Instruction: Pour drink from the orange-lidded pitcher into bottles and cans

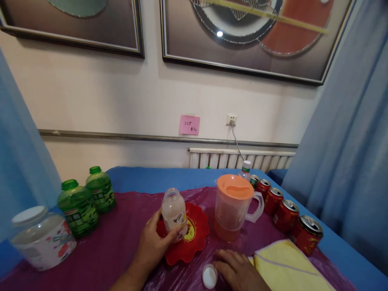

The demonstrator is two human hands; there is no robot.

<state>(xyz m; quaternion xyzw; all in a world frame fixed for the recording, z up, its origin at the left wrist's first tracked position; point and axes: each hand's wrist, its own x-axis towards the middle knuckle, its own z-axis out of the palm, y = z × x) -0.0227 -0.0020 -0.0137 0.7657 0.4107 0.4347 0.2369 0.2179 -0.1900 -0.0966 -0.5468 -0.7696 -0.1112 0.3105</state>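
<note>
L hand (156, 238) up near ctr, thumb one side, fingers curled round the other, forearm angled in from below; R hand (235, 266) lower, palm down, fingers together pointing L.

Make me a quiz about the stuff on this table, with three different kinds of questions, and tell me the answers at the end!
1. True or false: the pitcher has an orange lid on top.

2. What is the left hand holding?
A) a red can
B) the small clear bottle
C) the yellow cloth

3. Fill in the blank: the small cap beside the right hand is coloured ____.

Key: 1. true; 2. B; 3. white
</note>
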